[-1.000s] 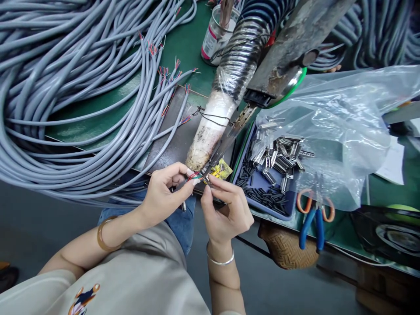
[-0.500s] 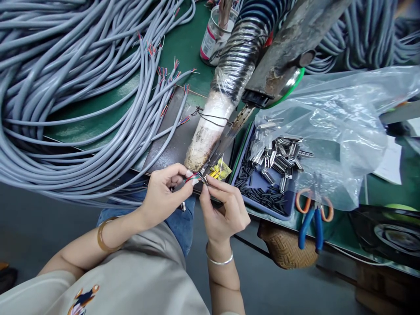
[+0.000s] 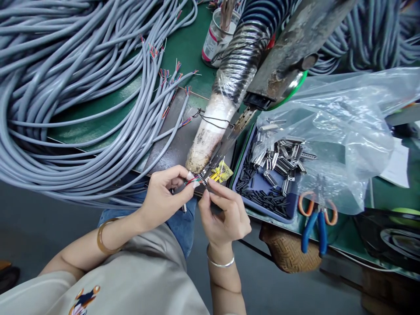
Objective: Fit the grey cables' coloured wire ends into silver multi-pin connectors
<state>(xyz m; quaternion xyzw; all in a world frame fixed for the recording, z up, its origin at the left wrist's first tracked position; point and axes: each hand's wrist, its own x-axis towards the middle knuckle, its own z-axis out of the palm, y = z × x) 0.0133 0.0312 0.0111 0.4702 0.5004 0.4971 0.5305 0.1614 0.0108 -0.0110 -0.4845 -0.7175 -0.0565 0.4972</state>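
Note:
Thumb and forefinger of my left hand [image 3: 166,188] pinch thin red and green wires [image 3: 193,179]. The wires meet a small metal connector [image 3: 204,178] below the tip of a mounted soldering iron [image 3: 243,119]. My right hand [image 3: 226,214] is closed in a pinch at the connector's right side, the forefinger tip against its edge; the exact contact is too small to make out. Another metal connector [image 3: 184,207] hangs below my left hand. Just right of the fingertips lies a yellow piece [image 3: 221,173].
Grey cables [image 3: 108,127] with stripped ends cover the left. An extraction hose [image 3: 203,144] hangs above my hands. To the right are a blue tray [image 3: 287,218] of connectors and black tubes, a plastic bag [image 3: 348,131] and blue-handled pliers [image 3: 313,229]. A jar [image 3: 210,43] stands behind.
The view has shifted slightly, so the bench things sit a little further right and lower. My right thumb has dropped a little from the connector; my left hand keeps its pinch on the wires.

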